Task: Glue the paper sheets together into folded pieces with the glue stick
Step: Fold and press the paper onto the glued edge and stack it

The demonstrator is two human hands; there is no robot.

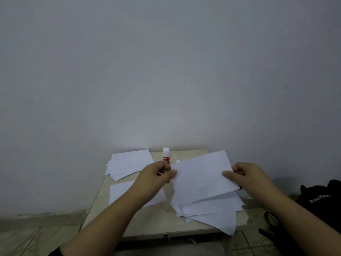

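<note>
A black bag [321, 198] was seen on the floor right of the small table [184, 226]. A lined sheet [203, 174] was pinched above the right paper pile [208, 209] by the left hand [156, 174] and right hand [245, 174], its long axis running left-right, tilted. The glue stick [166, 156] stood upright at the far edge, partly hidden behind the left hand.

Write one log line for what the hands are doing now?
left hand: pinches sheet | right hand: pinches sheet | glue stick: upright on table, untouched
</note>
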